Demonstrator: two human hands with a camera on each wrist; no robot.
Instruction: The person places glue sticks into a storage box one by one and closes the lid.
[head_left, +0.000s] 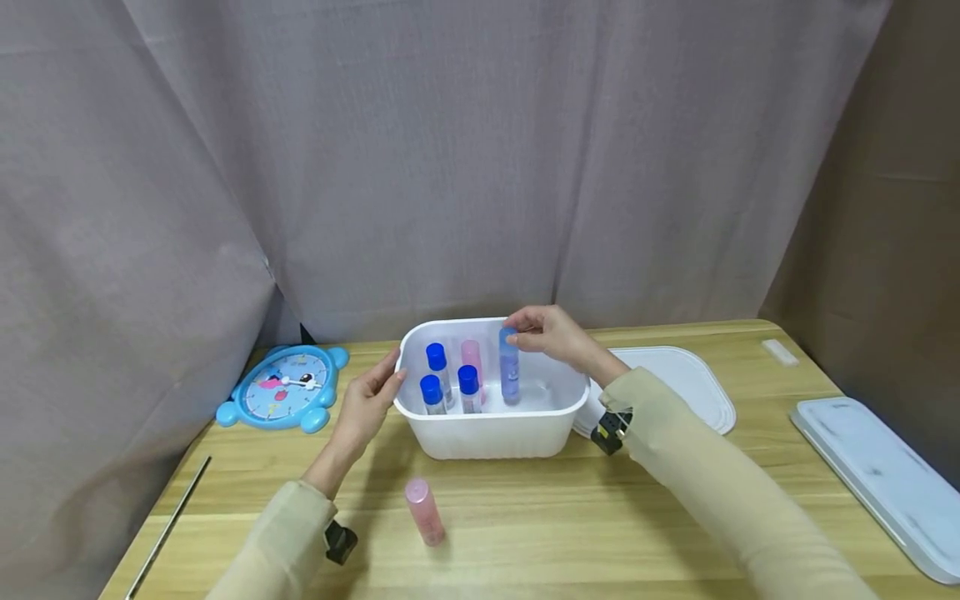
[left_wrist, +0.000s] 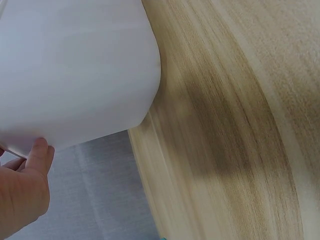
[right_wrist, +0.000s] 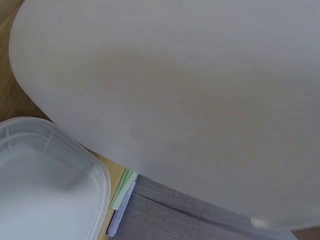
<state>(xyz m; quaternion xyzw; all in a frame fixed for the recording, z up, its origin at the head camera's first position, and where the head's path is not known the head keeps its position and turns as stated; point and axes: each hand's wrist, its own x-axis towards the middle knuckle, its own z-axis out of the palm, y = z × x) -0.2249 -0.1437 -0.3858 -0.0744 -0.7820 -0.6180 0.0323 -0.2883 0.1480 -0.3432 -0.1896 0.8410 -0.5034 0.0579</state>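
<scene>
A white plastic bin stands on the wooden table with several small bottles upright inside. My left hand grips the bin's left rim; the left wrist view shows fingertips against the outer wall. Over the bin's right half, my right hand pinches the top of a blue translucent bottle, which is upright inside. Left of it are a pink bottle and clear bottles with dark blue caps. Another pink bottle stands on the table in front. The right wrist view hides my right hand behind the bin wall.
A white lid lies right of the bin, partly behind my right forearm. A blue clock lies at the left, with a thin metal rod nearer. At far right are a long white case and a small white block.
</scene>
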